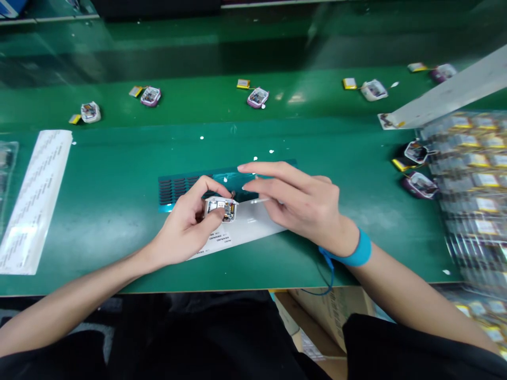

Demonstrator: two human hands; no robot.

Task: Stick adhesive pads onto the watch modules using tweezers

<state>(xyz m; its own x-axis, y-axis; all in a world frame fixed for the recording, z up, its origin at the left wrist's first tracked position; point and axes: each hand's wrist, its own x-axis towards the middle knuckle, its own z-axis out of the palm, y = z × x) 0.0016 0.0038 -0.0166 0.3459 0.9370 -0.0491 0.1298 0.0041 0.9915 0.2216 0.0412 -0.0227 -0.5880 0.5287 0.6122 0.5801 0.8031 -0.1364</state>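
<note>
My left hand (pixel 184 227) grips a small white watch-like housing (pixel 214 203), its open side facing up and a circuit board showing inside. The thumb presses on the board while the index finger curls round the far edge. Just to the right, my right hand (pixel 299 203) hovers with index and middle fingers stretched out and apart. A pale sliver shows near its thumb, too blurred to make out. Under both hands lie a printed white label sheet (pixel 253 224) and a teal sheet with rows of dark strips (pixel 178 191).
Several opened housings with yellow-edged batteries, one a purple housing (pixel 257 97), line the green bench's (pixel 119 227) back. Another white label sheet (pixel 35 200) lies left. Stacked clear trays of batteries (pixel 483 179) stand right. A blue wrist strap (pixel 356 250) trails a cord off the front edge.
</note>
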